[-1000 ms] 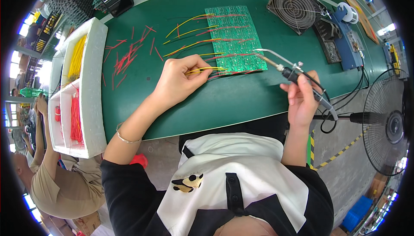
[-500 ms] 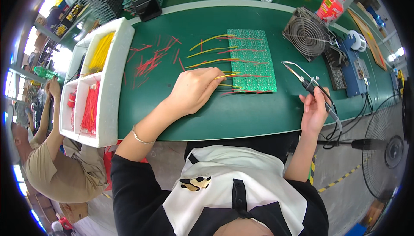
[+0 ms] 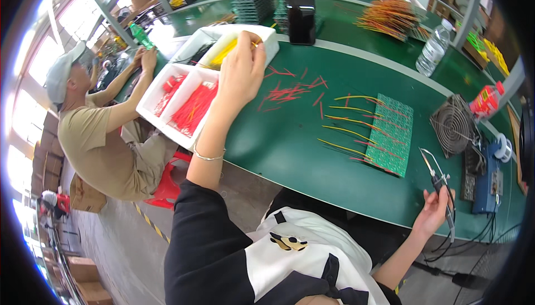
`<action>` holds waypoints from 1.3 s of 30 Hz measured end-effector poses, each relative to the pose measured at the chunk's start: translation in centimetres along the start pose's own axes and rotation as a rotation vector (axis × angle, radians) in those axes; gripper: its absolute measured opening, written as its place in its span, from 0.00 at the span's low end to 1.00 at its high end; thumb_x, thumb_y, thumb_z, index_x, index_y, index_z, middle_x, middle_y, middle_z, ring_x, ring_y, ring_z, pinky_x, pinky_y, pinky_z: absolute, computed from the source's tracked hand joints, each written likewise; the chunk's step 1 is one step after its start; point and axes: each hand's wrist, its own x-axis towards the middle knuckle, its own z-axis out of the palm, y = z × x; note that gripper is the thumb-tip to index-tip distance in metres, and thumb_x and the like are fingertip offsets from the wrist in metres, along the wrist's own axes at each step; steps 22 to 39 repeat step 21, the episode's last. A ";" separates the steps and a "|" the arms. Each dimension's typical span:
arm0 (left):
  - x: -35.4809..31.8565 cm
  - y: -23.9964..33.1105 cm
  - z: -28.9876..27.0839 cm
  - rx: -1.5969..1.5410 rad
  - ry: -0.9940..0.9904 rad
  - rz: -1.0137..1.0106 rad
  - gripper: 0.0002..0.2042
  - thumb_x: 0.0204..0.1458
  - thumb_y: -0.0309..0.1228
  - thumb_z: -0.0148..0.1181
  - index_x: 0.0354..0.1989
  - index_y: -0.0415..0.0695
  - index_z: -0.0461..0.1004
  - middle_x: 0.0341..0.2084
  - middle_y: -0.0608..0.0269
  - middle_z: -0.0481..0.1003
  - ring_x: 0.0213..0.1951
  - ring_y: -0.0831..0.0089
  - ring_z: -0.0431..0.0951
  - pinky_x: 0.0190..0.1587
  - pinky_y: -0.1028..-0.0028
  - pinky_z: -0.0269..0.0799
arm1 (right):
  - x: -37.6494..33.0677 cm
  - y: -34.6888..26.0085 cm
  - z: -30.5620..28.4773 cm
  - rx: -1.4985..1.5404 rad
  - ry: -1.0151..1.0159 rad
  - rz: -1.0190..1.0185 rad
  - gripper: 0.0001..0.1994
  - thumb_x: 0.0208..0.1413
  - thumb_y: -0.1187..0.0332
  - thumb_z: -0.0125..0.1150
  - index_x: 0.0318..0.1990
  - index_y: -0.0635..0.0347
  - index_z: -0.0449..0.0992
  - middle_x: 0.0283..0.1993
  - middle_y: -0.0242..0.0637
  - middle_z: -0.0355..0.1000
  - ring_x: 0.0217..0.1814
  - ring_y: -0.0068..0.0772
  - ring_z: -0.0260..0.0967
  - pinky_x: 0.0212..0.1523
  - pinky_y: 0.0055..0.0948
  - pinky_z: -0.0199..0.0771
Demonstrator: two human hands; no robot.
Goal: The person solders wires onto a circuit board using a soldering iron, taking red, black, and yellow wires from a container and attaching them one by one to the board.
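My left hand (image 3: 241, 71) is over the white foam box (image 3: 267, 40), at the compartment of yellow wires (image 3: 221, 55). Its fingers are pinched, and a bit of yellow wire shows at the fingertips. In my right hand (image 3: 431, 211) is a soldering iron (image 3: 437, 181) with a thin bent metal guide, its tip pointing away from me, up and left. Left of the iron's tip lies a green circuit board panel (image 3: 398, 116). Several yellow and red wires (image 3: 341, 119) run from the panel out to the left over the green table.
Red wires (image 3: 195, 107) fill another box compartment; loose red pieces (image 3: 287, 91) lie beside the box. A fan (image 3: 454, 125) and blue soldering station (image 3: 488, 177) stand at right. Behind are a phone (image 3: 301, 18), wire bundle (image 3: 390, 18) and bottles (image 3: 434, 47). A co-worker (image 3: 95, 138) sits at left.
My left hand has moved from the wires at the panel's left edge to the foam box. The view has swung left. The soldering iron is still in my right hand.
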 end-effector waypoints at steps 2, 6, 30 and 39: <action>1.1 -1.7 -2.2 0.006 0.008 -0.032 0.07 0.55 0.29 0.41 0.34 0.38 0.61 0.28 0.43 0.71 0.34 0.46 0.71 0.37 0.57 0.64 | -0.2 -0.2 0.0 -0.001 -0.005 0.007 0.07 0.59 0.67 0.48 0.28 0.55 0.64 0.16 0.25 0.57 0.15 0.10 0.50 0.34 0.18 0.71; 4.1 -5.8 -4.5 0.040 0.007 -0.066 0.08 0.54 0.28 0.41 0.38 0.37 0.64 0.30 0.43 0.72 0.36 0.47 0.72 0.39 0.60 0.65 | -0.3 -0.6 0.7 -0.022 0.024 -0.017 0.07 0.59 0.67 0.48 0.28 0.55 0.64 0.15 0.25 0.56 0.16 0.10 0.50 0.34 0.18 0.70; -0.3 -12.8 -9.1 0.562 -0.542 -0.290 0.11 0.42 0.38 0.57 0.24 0.43 0.75 0.22 0.49 0.75 0.32 0.63 0.77 0.40 0.66 0.69 | -0.3 -0.7 1.2 -0.009 0.060 -0.035 0.08 0.57 0.65 0.49 0.28 0.55 0.63 0.15 0.24 0.55 0.13 0.10 0.47 0.30 0.17 0.69; -0.3 -12.8 -9.1 0.562 -0.542 -0.290 0.11 0.42 0.38 0.57 0.24 0.43 0.75 0.22 0.49 0.75 0.32 0.63 0.77 0.40 0.66 0.69 | -0.3 -0.7 1.2 -0.009 0.060 -0.035 0.08 0.57 0.65 0.49 0.28 0.55 0.63 0.15 0.24 0.55 0.13 0.10 0.47 0.30 0.17 0.69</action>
